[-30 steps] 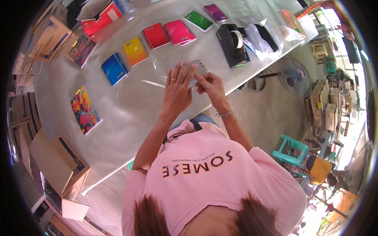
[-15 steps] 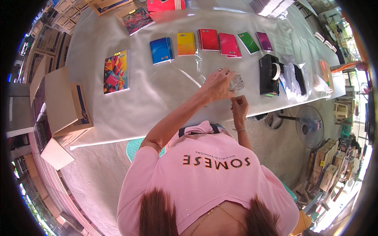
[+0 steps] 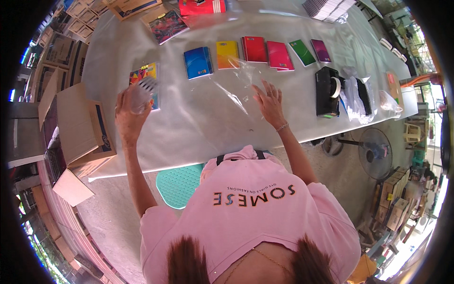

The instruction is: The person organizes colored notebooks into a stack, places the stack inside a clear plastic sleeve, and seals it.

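Observation:
At the left of the table, my left hand (image 3: 130, 117) is closed around a small clear plastic object (image 3: 141, 96) with dark stripes showing at its upper end. Its exact kind is too blurred to tell. Hand and object partly cover a notebook with a colourful geometric cover (image 3: 156, 92). My right hand (image 3: 269, 105) hovers over the middle of the table with its fingers spread, holding nothing. Near its fingertips, shiny clear plastic (image 3: 236, 100) lies on the tabletop. Beyond stands a row of spiral notebooks: blue (image 3: 197, 62), yellow (image 3: 227, 54), red (image 3: 254, 49), pink (image 3: 280, 55), green (image 3: 302, 52) and purple (image 3: 320, 50).
A black tape dispenser (image 3: 326, 92) stands right of my right hand, beside plastic-wrapped items (image 3: 359, 99). An open cardboard box (image 3: 78, 120) is off the table's left side. A dark-covered book (image 3: 165, 26) and a notebook stack (image 3: 326, 8) lie farther back. A fan (image 3: 375, 150) stands at right.
My left hand has swung from the middle to the far left, carrying the clear plastic object over the geometric-cover notebook. My right hand has moved away from the table edge, its fingers now spread.

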`<state>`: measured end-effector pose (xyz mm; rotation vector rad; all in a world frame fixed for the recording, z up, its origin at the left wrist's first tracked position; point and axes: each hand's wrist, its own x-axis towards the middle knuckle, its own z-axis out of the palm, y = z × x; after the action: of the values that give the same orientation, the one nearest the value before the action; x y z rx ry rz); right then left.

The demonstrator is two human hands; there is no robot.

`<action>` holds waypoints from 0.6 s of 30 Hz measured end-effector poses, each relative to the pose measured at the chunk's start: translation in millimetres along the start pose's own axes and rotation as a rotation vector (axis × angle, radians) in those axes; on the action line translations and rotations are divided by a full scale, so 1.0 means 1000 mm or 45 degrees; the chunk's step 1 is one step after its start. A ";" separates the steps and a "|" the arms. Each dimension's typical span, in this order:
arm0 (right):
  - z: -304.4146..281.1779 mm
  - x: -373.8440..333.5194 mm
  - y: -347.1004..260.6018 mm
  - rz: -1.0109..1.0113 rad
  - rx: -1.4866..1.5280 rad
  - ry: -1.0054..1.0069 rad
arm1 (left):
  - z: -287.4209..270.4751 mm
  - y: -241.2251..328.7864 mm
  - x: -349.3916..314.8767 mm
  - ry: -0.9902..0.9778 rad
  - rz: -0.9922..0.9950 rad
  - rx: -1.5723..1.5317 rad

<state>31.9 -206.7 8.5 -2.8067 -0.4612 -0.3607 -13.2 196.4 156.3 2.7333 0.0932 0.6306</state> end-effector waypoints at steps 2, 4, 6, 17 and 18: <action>0.011 -0.016 0.003 0.165 -0.089 -0.156 | 0.006 -0.045 -0.014 0.060 -0.089 0.173; 0.004 -0.035 -0.011 0.358 -0.115 -0.281 | 0.018 -0.086 -0.037 0.128 -0.110 0.310; -0.012 -0.055 -0.026 0.501 -0.145 -0.378 | 0.036 -0.117 -0.058 0.205 -0.031 0.407; -0.056 -0.076 0.004 0.610 -0.025 -0.668 | 0.130 0.049 -0.075 0.073 -0.034 -0.498; -0.059 -0.067 0.007 0.582 0.027 -0.663 | 0.149 0.076 -0.083 -0.119 0.040 -0.654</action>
<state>-39.1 -249.5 42.3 -2.8482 0.0906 0.4737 -23.9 68.3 21.0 2.2633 -0.1189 0.4565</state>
